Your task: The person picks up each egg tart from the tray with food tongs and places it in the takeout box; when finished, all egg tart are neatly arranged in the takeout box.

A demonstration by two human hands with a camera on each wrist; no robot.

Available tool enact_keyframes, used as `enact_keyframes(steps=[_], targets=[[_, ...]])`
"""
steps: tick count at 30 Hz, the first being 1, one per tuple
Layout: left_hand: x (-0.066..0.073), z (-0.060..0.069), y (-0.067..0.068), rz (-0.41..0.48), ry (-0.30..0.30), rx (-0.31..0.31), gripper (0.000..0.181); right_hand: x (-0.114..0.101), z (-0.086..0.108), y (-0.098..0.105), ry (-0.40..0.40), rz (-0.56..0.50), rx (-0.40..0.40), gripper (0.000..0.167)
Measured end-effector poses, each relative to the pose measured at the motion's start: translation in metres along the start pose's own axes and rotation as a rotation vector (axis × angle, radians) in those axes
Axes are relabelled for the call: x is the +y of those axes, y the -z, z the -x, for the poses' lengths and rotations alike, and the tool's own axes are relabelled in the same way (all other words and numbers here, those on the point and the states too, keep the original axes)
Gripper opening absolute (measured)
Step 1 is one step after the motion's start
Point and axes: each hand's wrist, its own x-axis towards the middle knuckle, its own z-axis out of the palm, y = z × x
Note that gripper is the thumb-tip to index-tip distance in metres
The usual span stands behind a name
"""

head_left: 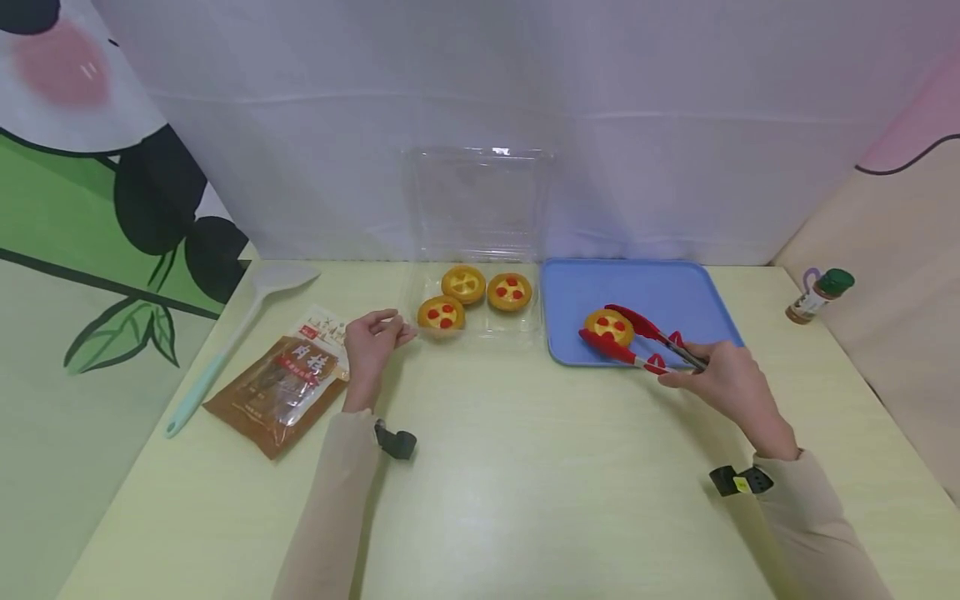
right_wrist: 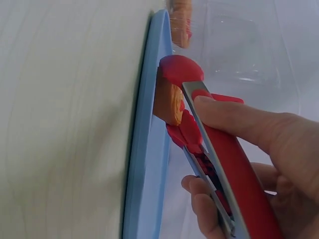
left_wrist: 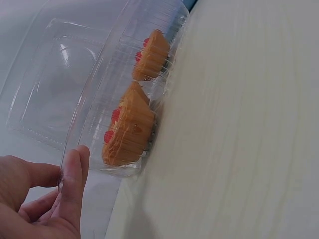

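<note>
My right hand (head_left: 723,385) grips red-and-metal tongs (head_left: 651,340), thumb on one arm and fingers round the other. Between the tongs' red tips is an egg tart (head_left: 609,327) with red dots, at the near left part of the blue tray (head_left: 660,292). The left hand (head_left: 372,343) pinches the rim of a clear plastic box (left_wrist: 79,117) at its left side. Inside the box stand three more tarts: one red-dotted at the front left (head_left: 441,314), one red-dotted at the right (head_left: 510,292), and a plain yellow one (head_left: 463,285) behind. The box's lid (head_left: 480,204) stands raised at the back.
Left of the left hand lie a brown food packet (head_left: 277,387) and a pale slotted turner (head_left: 255,312) with a mint handle. A green-capped spice bottle (head_left: 819,296) lies tilted at the far right. A white cloth (head_left: 480,67) hangs behind the table (head_left: 510,467).
</note>
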Motion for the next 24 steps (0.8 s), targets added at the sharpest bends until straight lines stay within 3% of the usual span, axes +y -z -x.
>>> enact_keyframes(steps=[8, 24], targets=[[0.000, 0.000, 0.000, 0.016, -0.005, -0.003, 0.031, -0.007, 0.002, 0.000, 0.026, -0.006, 0.023, 0.069], [-0.002, -0.001, 0.000, 0.020, -0.003, 0.009, 0.031, -0.033, -0.005, 0.016, 0.012, -0.135, -0.005, 0.081]])
